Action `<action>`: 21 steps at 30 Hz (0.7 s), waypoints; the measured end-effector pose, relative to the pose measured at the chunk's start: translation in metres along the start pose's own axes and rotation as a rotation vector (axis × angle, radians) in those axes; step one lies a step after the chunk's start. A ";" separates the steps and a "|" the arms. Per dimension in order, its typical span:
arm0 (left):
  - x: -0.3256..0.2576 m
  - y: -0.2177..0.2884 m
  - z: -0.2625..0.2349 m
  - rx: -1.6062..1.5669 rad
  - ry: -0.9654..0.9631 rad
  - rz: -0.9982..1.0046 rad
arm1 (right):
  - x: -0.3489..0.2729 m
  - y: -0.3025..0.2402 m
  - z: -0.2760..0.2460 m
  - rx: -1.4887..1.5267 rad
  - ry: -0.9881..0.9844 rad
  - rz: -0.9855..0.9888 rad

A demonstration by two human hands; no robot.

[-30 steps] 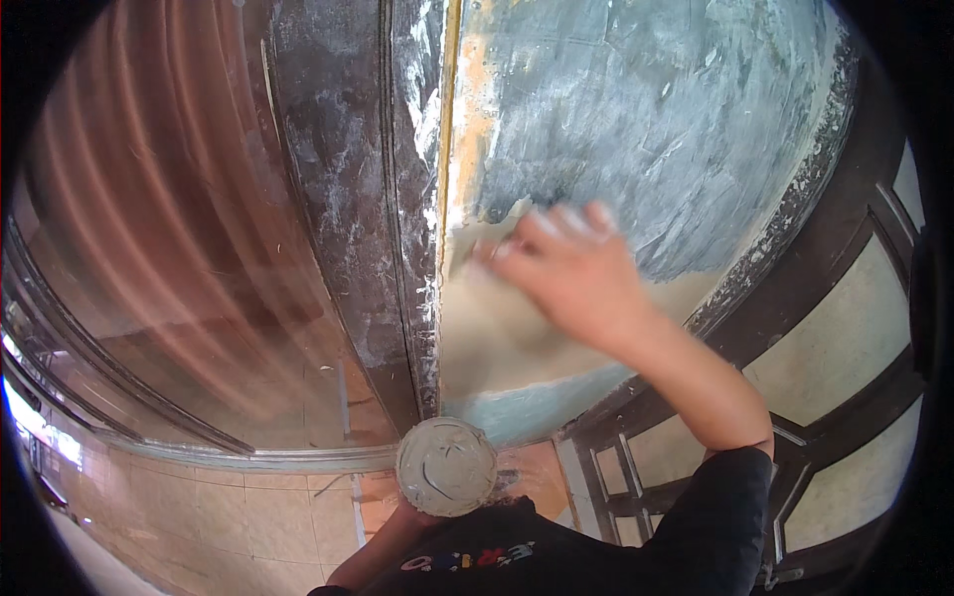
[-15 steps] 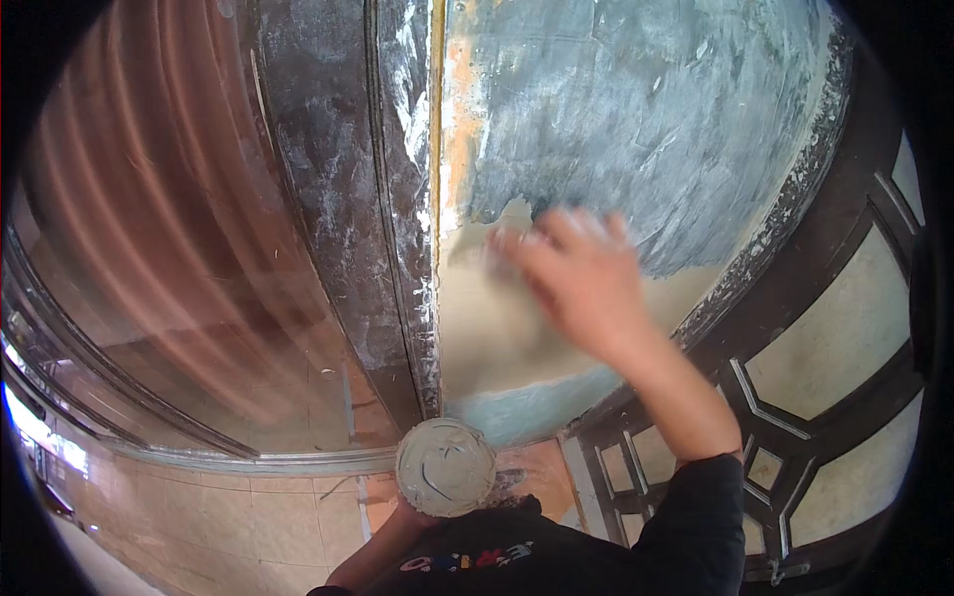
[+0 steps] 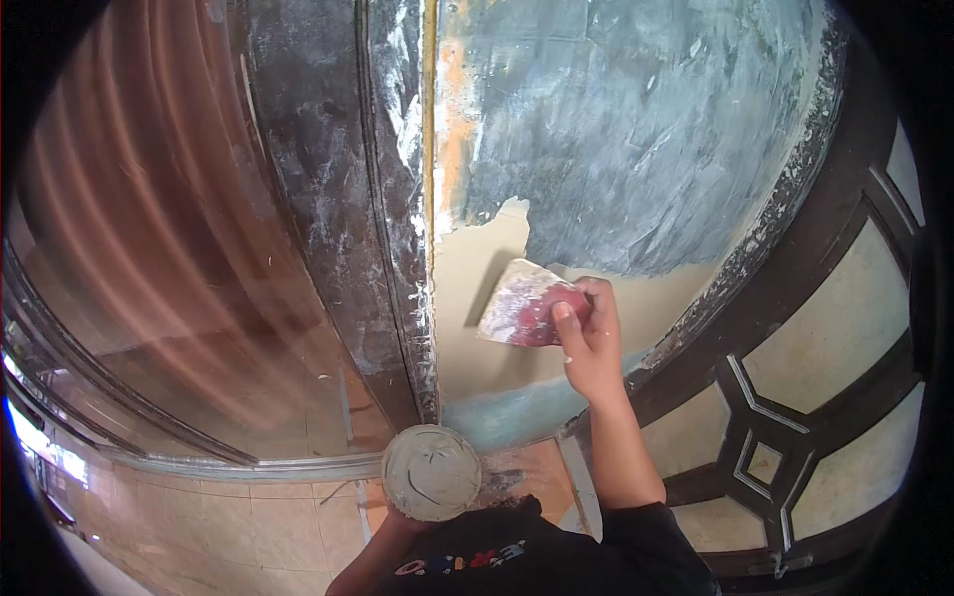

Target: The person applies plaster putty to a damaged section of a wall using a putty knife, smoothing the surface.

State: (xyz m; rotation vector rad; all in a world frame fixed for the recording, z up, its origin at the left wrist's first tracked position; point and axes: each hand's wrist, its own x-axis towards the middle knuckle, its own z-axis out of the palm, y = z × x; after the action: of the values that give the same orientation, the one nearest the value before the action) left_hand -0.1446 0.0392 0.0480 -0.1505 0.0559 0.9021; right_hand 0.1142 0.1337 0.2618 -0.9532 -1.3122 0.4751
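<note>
My right hand (image 3: 591, 333) pinches a red putty spreader (image 3: 532, 303), thumb on its near face and fingers behind. The spreader's wide edge is crusted with whitish filler and points left. It casts a shadow on a smooth beige putty layer (image 3: 472, 268) on the wall. Whether its edge touches the wall, I cannot tell. Low in front of my body, my left hand (image 3: 405, 524) supports a round tub of beige-grey putty (image 3: 431, 475), marked with swirls on top. The tub hides most of the left fingers.
Above the putty coat, the bluish-grey wall (image 3: 636, 129) shows white scuffs. A dark worn frame (image 3: 318, 199) stands to the left, beside a glass pane with a brown curtain (image 3: 169, 219). Dark lattice metalwork (image 3: 795, 427) is at the right. Tiled floor (image 3: 248, 517) lies below.
My right hand has moved down from the putty's upper edge and turned, so the spreader's face now shows. The tub appears slightly further left and lower.
</note>
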 end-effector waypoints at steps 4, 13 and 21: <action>0.003 0.001 -0.001 0.350 0.088 0.078 | 0.018 -0.015 0.014 -0.381 -0.034 -0.118; 0.013 0.000 0.013 0.256 0.078 0.013 | 0.024 -0.025 0.009 -0.328 -0.015 -0.232; 0.017 0.000 0.032 0.019 -0.007 -0.007 | 0.012 0.007 -0.017 -0.086 0.174 -0.112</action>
State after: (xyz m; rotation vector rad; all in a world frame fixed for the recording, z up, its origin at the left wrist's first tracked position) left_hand -0.1349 0.0574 0.0776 -0.1297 0.0572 0.8951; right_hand 0.1351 0.1416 0.2643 -0.9640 -1.2286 0.2455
